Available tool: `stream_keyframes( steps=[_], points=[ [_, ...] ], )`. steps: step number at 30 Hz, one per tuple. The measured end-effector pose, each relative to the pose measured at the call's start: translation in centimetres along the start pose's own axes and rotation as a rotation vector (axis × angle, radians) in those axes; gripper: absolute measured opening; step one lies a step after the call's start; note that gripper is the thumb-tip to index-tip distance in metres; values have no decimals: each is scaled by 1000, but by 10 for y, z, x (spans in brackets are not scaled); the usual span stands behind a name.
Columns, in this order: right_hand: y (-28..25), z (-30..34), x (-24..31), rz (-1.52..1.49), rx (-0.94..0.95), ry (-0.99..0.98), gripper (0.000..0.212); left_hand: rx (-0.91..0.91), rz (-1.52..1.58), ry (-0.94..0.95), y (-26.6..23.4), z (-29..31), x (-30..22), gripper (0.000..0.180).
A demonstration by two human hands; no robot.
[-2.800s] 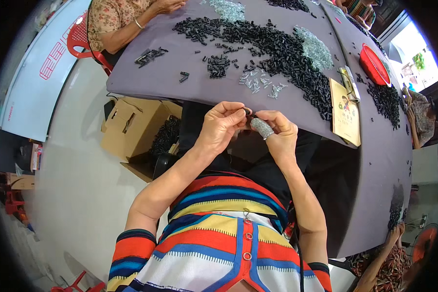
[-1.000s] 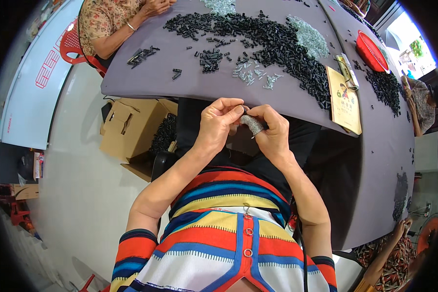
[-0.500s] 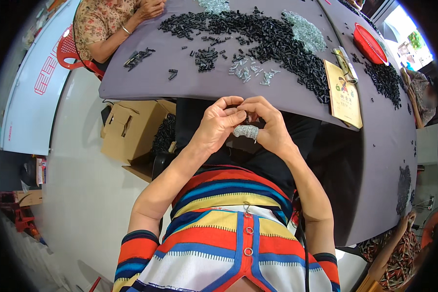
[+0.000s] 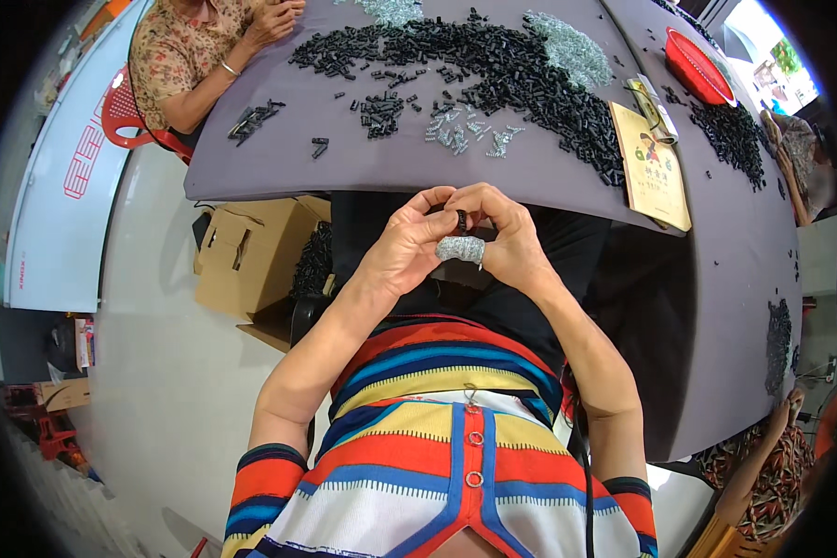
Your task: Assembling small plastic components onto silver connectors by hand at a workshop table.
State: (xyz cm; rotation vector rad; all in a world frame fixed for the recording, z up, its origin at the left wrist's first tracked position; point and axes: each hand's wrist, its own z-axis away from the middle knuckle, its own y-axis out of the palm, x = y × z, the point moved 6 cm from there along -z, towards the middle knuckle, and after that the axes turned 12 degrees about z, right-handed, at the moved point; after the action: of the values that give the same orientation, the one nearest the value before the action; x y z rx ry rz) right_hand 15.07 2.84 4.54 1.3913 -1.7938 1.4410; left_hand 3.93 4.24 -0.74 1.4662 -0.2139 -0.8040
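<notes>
My left hand point(image 4: 402, 244) and my right hand point(image 4: 513, 244) meet just off the table's near edge, above my lap. Between their pinched fingertips is a small black plastic piece point(image 4: 462, 220), partly covered by the fingers. A silvery-grey wrapping point(image 4: 460, 249) covers my right thumb. Ahead on the table lie a small cluster of loose black plastic pieces point(image 4: 379, 115) and a scatter of small silvery, spring-like pieces point(image 4: 448, 132). Farther off spreads a long heap of the same black pieces point(image 4: 521, 88).
A yellow booklet point(image 4: 649, 172) lies near the table edge at right, a red basket point(image 4: 697, 67) beyond it. Silvery heaps point(image 4: 567, 51) border the black pile. A cardboard box point(image 4: 251, 260) stands on the floor at left. Another person's hand point(image 4: 272, 20) is at the far left.
The black piece now shows more clearly between my fingertips, as my fingers have shifted slightly around it. My view has turned a little, moving the table contents slightly left.
</notes>
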Motion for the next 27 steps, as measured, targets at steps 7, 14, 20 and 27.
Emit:
stream_keyframes(
  steps=[7,14,20,27],
  points=[
    [3,0,-5,23,13,32,31,-26,2,-10,4,1,1,32],
    [4,4,-11,52,12,78,29,-42,-30,-35,-1,2,3,32],
    [7,3,-6,53,-15,45,23,-64,-22,-30,-9,2,3,31],
    [13,4,-23,-102,12,110,20,-77,-25,-53,-11,0,5,30]
  ],
)
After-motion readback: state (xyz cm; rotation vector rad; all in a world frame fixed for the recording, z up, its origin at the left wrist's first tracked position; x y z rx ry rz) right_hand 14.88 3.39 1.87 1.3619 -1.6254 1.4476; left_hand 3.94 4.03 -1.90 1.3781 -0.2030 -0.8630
